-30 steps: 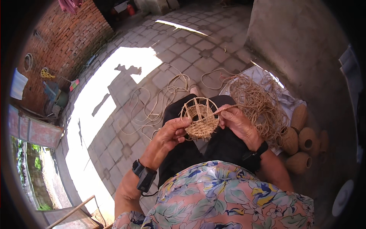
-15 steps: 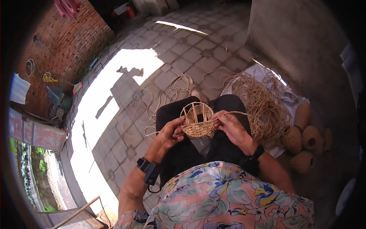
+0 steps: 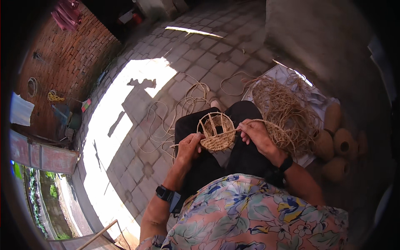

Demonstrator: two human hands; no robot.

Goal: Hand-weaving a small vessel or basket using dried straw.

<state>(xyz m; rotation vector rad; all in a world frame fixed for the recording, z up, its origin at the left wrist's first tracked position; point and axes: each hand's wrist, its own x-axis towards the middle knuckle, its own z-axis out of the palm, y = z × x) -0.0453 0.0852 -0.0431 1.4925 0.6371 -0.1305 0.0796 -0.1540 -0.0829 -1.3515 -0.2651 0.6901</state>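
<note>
Presently two bare hands work at one small woven basket, held above the lap, between the knees of one pair of dark trousers. The left hand is clamped on the basket's left side, thumb uppermost, its forearm slanting in from the near left. The right hand pinches one strand at the basket's right rim, fingertips together, wrist angled inward, its forearm reaching from the near right. Two dark wrist devices show, one on the left arm, one on the right. To the right lies one tangled heap of cord on one pale sheet; beside it sit at least four brown rounded vessels. Loose loops spread over the paving at far left of the knees.
</note>
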